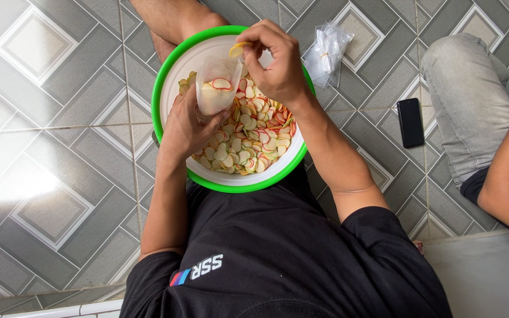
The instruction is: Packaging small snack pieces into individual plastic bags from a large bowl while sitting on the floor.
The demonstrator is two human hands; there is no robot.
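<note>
Small bag (218, 88): we hold this clear bag upright over the basin, its mouth up so the crackers drop straight in; it is partly filled.
Left hand (187, 126): our fingers are wrapped tight around the bag's lower half, steadying it.
Right hand (278, 62): our fingertips are pinched together on one pale cracker (238, 49) just above the bag's mouth.
Basin (169, 76): white with a green rim, on the tiled floor between our legs, heaped with thin red-edged crackers (254, 138).
Spare bags (327, 50): a clear bundle just beside the basin.
Phone (410, 122): dark, further right, near another person's knee (472, 100).
</note>
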